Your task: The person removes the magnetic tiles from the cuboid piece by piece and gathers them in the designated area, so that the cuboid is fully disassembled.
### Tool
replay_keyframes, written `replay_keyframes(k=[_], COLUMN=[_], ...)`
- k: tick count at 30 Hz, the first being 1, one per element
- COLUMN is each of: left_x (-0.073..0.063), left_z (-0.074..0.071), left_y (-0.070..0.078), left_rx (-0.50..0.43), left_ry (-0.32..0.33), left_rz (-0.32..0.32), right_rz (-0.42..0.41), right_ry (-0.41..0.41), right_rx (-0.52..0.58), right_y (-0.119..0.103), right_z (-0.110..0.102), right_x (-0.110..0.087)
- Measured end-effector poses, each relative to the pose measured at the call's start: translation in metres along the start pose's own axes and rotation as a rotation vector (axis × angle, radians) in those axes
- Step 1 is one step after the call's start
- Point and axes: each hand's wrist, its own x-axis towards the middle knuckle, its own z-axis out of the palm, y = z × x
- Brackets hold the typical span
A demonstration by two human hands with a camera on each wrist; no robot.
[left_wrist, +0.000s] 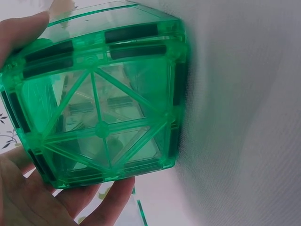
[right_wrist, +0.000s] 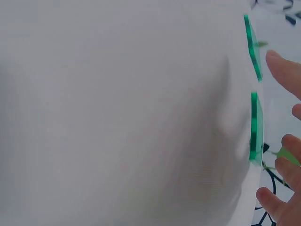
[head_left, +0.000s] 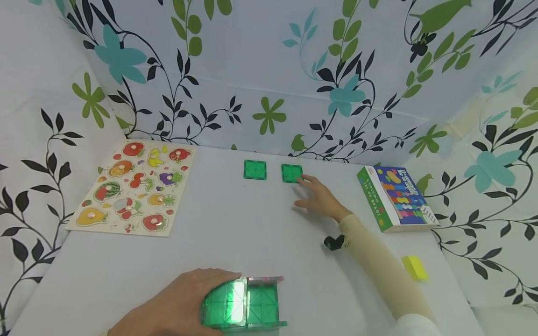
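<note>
My left hand [head_left: 172, 303] grips the left side of a box of green see-through magnetic tiles [head_left: 262, 303] at the table's front edge. In the left wrist view, the thumb lies on one side of the tile box [left_wrist: 101, 127] and the fingers [left_wrist: 110, 205] on the opposite side. Toward the back of the table, my right hand [head_left: 321, 198] reaches over a flat green magnetic tile [head_left: 291, 172], fingers spread and nothing held. A second flat green tile [head_left: 255, 170] lies to its left. Whether a fingertip touches the nearer tile, I cannot tell.
A wooden fruit puzzle board [head_left: 143, 186] lies at the back left. On the right stand a blue and green game box [head_left: 397, 198] and a yellow block [head_left: 415, 268]. A small dark object [head_left: 334, 242] sits beside the right wrist. Leaf-patterned cloth [head_left: 235, 70] hangs behind the table.
</note>
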Motion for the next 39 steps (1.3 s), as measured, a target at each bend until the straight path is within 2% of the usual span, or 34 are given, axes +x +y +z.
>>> replay_keyframes(k=[1,4,8,10,14,17,19,23,25,28,31,35,39], left_x=[0.0,-0.001,-0.002,-0.002,-0.002,0.0,0.0,0.001,0.002,0.003,0.004,0.003,0.004], left_z=[-0.001,-0.001,-0.001,-0.002,-0.001,0.0,0.0,0.0,0.0,0.001,0.003,0.005,0.007], left_y=[0.0,0.0,0.0,-0.001,-0.002,-0.003,-0.003,-0.003,-0.002,-0.003,-0.002,-0.001,-0.001], left_rx=[-0.019,0.008,0.077,0.082,0.127,0.168,0.176,0.18,0.185,0.192,0.198,0.205,0.21], left_ry=[-0.011,-0.004,0.021,0.022,0.071,0.118,0.125,0.112,0.111,0.121,0.126,0.12,0.127], left_rz=[-0.015,-0.017,-0.02,-0.024,0.031,0.086,0.098,0.077,0.075,0.095,0.098,0.086,0.104], right_rz=[-0.023,-0.084,-0.125,-0.15,-0.212,-0.29,-0.363,-0.526,-0.591,-0.603,-0.608,-0.689,-0.722], right_ry=[0.003,0.001,-0.008,0.001,0.038,0.07,0.089,0.1,0.075,0.008,-0.02,0.056,0.129], right_rx=[0.014,0.072,0.151,0.189,0.269,0.323,0.349,0.382,0.402,0.438,0.431,0.322,0.224], right_y=[-0.003,-0.013,-0.032,-0.045,-0.072,-0.09,-0.1,-0.114,-0.12,-0.127,-0.131,-0.133,-0.137], right_z=[0.002,0.011,0.02,0.024,0.03,0.036,0.042,0.059,0.069,0.085,0.098,0.111,0.115], right_x=[-0.011,-0.044,-0.087,-0.107,-0.145,-0.169,-0.182,-0.198,-0.201,-0.206,-0.208,-0.207,-0.205])
